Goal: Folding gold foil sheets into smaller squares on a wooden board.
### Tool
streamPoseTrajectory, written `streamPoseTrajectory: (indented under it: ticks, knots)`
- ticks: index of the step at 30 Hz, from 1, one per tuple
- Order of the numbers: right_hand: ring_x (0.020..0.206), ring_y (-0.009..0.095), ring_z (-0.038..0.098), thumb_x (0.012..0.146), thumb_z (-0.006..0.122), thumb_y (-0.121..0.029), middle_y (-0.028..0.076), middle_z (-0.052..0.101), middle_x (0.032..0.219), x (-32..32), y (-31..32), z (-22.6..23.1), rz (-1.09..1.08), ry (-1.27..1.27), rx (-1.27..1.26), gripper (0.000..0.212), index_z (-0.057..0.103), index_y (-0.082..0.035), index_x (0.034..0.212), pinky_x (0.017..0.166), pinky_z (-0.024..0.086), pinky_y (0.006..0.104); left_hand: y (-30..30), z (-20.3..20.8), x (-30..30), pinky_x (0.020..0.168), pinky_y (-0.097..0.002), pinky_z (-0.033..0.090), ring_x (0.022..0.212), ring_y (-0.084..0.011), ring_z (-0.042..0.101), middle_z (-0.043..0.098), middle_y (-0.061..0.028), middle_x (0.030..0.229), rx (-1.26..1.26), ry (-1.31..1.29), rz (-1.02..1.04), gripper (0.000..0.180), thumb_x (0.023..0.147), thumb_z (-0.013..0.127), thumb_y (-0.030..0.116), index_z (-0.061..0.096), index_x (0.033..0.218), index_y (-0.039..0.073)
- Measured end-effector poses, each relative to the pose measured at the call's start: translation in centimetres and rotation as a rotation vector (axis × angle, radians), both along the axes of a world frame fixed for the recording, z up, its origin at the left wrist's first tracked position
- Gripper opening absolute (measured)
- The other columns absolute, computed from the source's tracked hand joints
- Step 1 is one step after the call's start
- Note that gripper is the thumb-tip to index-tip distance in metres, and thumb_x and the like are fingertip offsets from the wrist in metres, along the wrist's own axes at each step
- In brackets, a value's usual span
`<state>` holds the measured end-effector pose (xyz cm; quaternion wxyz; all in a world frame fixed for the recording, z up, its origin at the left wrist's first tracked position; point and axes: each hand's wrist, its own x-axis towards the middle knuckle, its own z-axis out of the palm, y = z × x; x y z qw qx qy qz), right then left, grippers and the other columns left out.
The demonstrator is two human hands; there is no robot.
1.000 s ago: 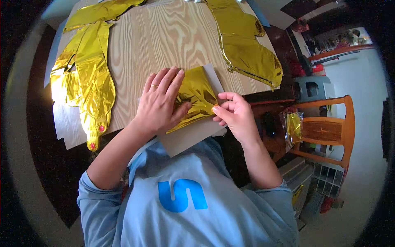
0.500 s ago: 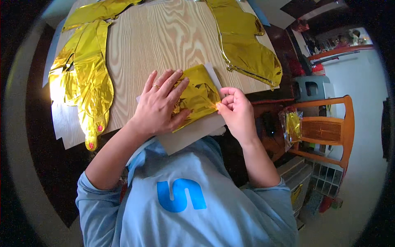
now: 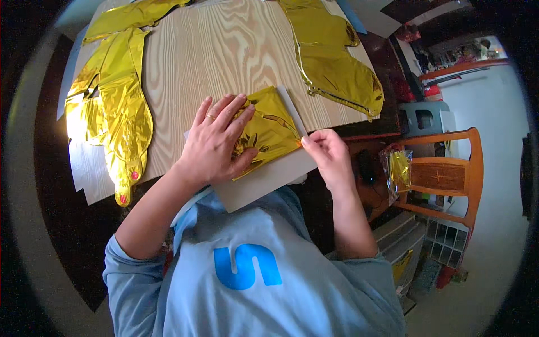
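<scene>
Wood-grain tabletop point(image 3: 219, 50), flat gold foil shapes point(image 3: 337, 62) along left and right sides. Pale card point(image 3: 264, 177) at near edge, folded gold foil point(image 3: 272, 126) lying on it. Left hand point(image 3: 216, 140) rests flat on folded foil, fingers extended, gripping nothing; right hand point(image 3: 331, 157) pinches its right corner, thumb against fingers. Ring point(image 3: 211, 115) on left hand.

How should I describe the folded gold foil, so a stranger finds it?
At the near edge of the wood-grain table is a grey card. The folded gold foil lies on it, under the left hand. Unlike the larger foil pieces on both sides, it is a compact packet.
</scene>
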<state>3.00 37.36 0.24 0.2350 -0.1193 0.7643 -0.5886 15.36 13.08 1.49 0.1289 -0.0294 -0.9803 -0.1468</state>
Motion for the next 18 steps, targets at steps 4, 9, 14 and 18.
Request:
streamPoseTrajectory:
  ticks: [4,9,14,18]
  knots:
    - [0.078,0.010,0.062,0.087,0.077,-0.016,0.006,0.067,0.089,0.3,-0.3,1.0,-0.022,-0.256,-0.174,0.030,0.060,0.000,0.105,0.072,0.051,0.0255,0.0,0.2,0.0,0.118,-0.0579,0.022,0.142,-0.0358,0.038,0.044,-0.0163,0.151,0.049,-0.019,-0.001,0.073,0.082,0.068,0.040,0.047,0.145,0.009]
    - [0.080,0.009,0.062,0.090,0.073,-0.012,0.005,0.069,0.095,0.5,-0.5,0.8,0.113,-0.286,-0.189,0.025,0.063,0.000,0.108,0.073,0.051,0.0254,-0.1,0.4,0.2,0.118,-0.0571,0.023,0.141,-0.0352,0.038,0.044,-0.0163,0.150,0.054,-0.027,-0.002,0.074,0.080,0.068,0.041,0.048,0.143,0.008]
    - [0.087,0.009,0.064,0.090,0.070,-0.007,0.004,0.070,0.101,0.9,-0.9,0.4,0.139,-0.357,-0.246,0.020,0.065,0.000,0.108,0.083,0.050,0.0251,-0.5,1.2,0.3,0.114,-0.0524,0.030,0.132,-0.0349,0.047,0.051,-0.0170,0.139,0.133,-0.009,0.043,0.071,0.077,0.072,0.041,0.052,0.135,0.006]
    - [0.086,0.010,0.064,0.090,0.068,-0.003,0.005,0.071,0.099,1.1,-1.2,0.1,0.175,-0.362,-0.252,0.017,0.065,0.000,0.107,0.082,0.050,0.0256,0.1,3.3,-1.2,0.104,-0.0480,0.040,0.117,-0.0344,0.057,0.058,-0.0159,0.125,0.198,-0.011,0.199,0.079,0.072,0.078,0.045,0.050,0.133,0.004]
